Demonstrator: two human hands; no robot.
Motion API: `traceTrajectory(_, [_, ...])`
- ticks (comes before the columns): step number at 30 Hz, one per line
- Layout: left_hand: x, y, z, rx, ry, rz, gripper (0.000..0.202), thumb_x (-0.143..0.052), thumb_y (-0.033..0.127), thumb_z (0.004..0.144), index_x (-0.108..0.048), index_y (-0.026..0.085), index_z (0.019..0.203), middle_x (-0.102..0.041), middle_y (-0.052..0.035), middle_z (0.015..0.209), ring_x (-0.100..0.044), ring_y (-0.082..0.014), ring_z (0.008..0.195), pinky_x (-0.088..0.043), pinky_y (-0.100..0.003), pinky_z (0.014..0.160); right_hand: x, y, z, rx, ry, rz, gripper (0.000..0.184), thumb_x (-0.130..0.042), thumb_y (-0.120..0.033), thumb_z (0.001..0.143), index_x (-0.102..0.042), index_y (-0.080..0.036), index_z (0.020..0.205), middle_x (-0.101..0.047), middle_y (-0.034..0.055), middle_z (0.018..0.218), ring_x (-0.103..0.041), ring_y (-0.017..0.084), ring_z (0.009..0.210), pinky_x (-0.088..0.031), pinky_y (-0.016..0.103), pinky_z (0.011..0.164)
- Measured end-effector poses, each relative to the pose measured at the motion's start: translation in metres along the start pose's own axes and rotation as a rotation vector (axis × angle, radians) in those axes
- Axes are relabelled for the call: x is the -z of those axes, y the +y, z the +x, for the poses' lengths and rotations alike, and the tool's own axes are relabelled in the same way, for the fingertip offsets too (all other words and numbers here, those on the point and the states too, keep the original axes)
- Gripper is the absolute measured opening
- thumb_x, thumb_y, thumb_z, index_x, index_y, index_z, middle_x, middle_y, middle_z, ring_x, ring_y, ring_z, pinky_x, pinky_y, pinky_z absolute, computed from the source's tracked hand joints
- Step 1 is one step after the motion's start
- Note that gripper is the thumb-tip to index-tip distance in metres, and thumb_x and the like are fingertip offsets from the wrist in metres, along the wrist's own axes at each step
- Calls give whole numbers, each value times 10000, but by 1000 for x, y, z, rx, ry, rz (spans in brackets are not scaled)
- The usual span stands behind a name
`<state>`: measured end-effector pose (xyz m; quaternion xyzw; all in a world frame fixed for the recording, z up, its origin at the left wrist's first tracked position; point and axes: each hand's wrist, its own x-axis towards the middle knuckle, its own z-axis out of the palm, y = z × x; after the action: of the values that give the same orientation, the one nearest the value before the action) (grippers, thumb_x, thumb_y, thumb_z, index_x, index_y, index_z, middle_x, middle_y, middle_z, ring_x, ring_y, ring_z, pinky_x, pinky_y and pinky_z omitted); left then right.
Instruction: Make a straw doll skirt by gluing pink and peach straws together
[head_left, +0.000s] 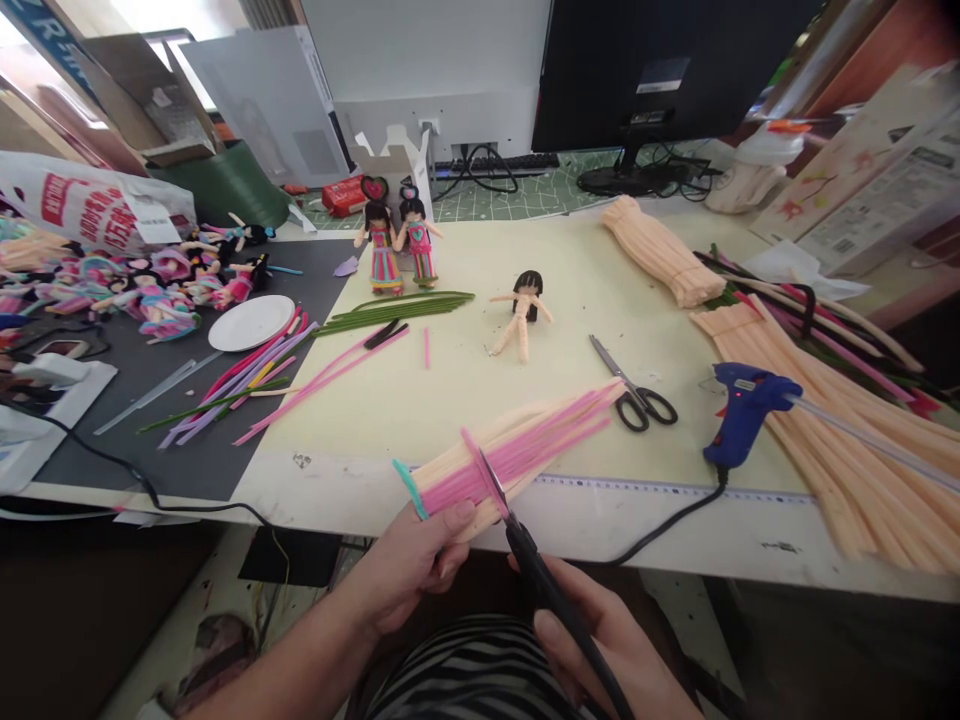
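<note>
My left hand (420, 560) is closed around the near end of a bundle of pink and cream pipe cleaners (517, 455), held over the table's front edge. A turquoise pipe cleaner (409, 487) lies across the bundle's left end. In my right hand (592, 625) is a pair of black-handled scissors (532, 560), its blades lying across the pink stems just beyond my left thumb. A short pink piece (468, 440) sticks up by the blade tips. Beyond the bundle, a small cream doll (523, 310) with black hair lies on the table.
A second pair of scissors (637, 400) lies right of the bundle. A blue glue gun (746, 410) with its cord stands near cream pipe cleaners (832, 450). Two finished dolls (397, 240) stand at the back. Left are a white plate (253, 323) and loose coloured stems (240, 390).
</note>
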<state>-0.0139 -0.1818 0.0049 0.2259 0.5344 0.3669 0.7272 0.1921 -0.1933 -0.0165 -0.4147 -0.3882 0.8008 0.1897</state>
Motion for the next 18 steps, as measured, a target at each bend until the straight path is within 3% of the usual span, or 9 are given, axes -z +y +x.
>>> traceTrajectory(3, [7, 2, -1, -73, 1, 84, 428, -616, 516, 795, -574, 114, 658, -476, 27, 463, -364, -35, 354, -239, -147, 344, 0, -2, 0, -6, 7, -5, 620, -652, -539, 784, -525, -149, 1250, -382, -86, 525, -301, 38, 427, -221, 184, 406])
traceTrajectory(6, [13, 5, -1, -131, 84, 78, 415, -643, 519, 772, -631, 106, 799, -582, -22, 570, -526, -105, 426, -386, -187, 368, -1, 0, 0, 1, 20, -17, 600, -671, -525, 769, -549, -156, 1226, -418, -69, 585, -324, 37, 439, -232, 190, 413])
traceTrajectory(9, [14, 7, 1, -168, 165, 40, 393, -687, 459, 755, -640, 107, 924, -613, -30, 640, -537, -111, 443, -431, -207, 375, -3, 3, 0, 6, 35, -22, 622, -670, -549, 752, -547, -166, 1226, -445, -57, 628, -344, 41, 449, -257, 198, 429])
traceTrajectory(12, [12, 7, 2, -184, 161, 39, 387, -700, 428, 753, -650, 100, 952, -609, -31, 654, -522, -104, 454, -447, -208, 377, -5, 0, -1, -4, 39, -2, 690, -665, -605, 718, -532, -175, 1240, -461, -42, 673, -375, 59, 490, -316, 211, 467])
traceTrajectory(18, [10, 7, -1, -151, 138, 77, 384, -694, 443, 758, -656, 100, 927, -615, -38, 657, -530, -109, 478, -456, -202, 378, -12, -33, -6, -120, -16, -67, 746, -688, -628, 670, -524, -167, 1233, -485, -20, 750, -405, 91, 600, -339, 225, 551])
